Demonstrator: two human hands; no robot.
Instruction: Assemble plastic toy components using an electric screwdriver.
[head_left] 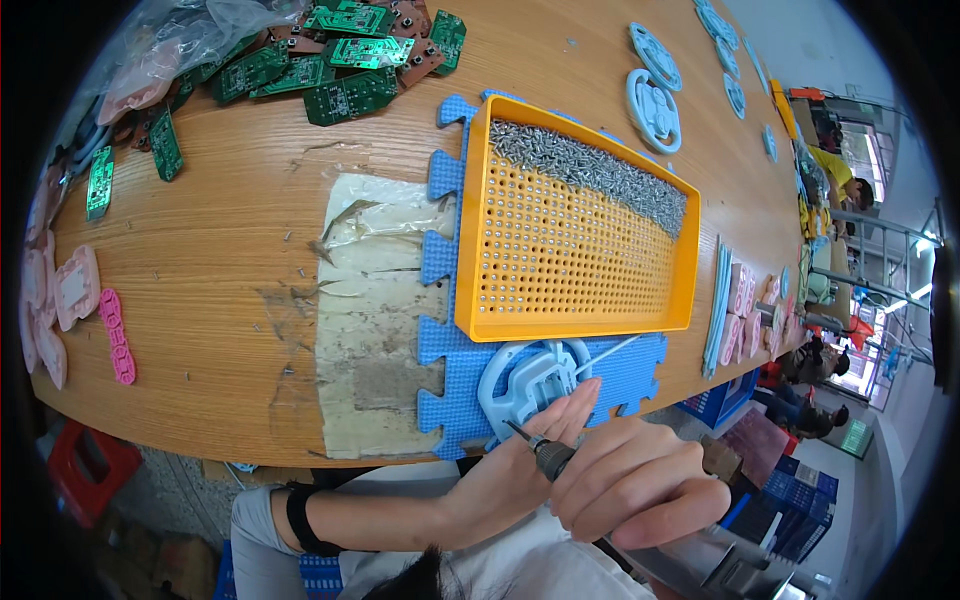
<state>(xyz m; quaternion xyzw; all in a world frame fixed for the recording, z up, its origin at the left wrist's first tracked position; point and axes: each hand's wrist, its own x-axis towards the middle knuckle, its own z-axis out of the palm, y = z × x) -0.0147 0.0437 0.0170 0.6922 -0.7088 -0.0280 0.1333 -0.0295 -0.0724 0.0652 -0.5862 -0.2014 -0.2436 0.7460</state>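
Note:
A light-blue plastic part shaped like a toy steering wheel lies on a blue foam mat at the near table edge. My left hand is against its near right side, fingers pressed together along it; the thumb is hidden. My right hand is closed around a power screwdriver with a dark chuck. Its thin bit points left, just over the near rim of the blue part; I cannot tell whether they touch. Beyond them stands a yellow tray with a perforated plate and many small silver screws heaped along its far side.
Green circuit boards are piled at the far left, near clear plastic bags. Pink plastic parts lie at the left edge. More light-blue wheel parts sit at the far right. A red stool stands on the floor at left.

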